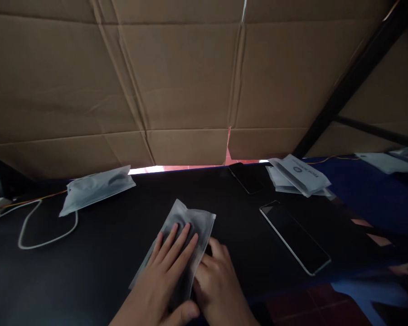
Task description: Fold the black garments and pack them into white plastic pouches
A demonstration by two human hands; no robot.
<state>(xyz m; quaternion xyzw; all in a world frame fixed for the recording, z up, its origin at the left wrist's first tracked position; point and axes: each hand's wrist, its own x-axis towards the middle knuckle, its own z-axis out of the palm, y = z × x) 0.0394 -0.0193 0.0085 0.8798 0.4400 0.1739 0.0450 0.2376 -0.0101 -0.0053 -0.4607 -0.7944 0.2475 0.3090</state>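
A frosted plastic pouch (204, 222) lies tilted on the black tabletop in front of me. My left hand (170, 262) rests flat on top of it, fingers spread. Something dark shows through the film; I cannot make out what it is. At the pouch's right edge is my right hand (217, 276), its fingers curled and closed against that edge. Its fingertips are partly hidden, so what they pinch is not fully visible. To the right lies a phone (295, 237) with a dark screen and a light frame.
A second dark phone (246, 178) lies farther back. Beside it are stacked printed white pouches (299, 174). At the left rear sits a filled frosted pouch (98, 186) near a white cable (47, 244). Cardboard (180, 81) walls the back, and a dark metal strut (347, 81) slants at right.
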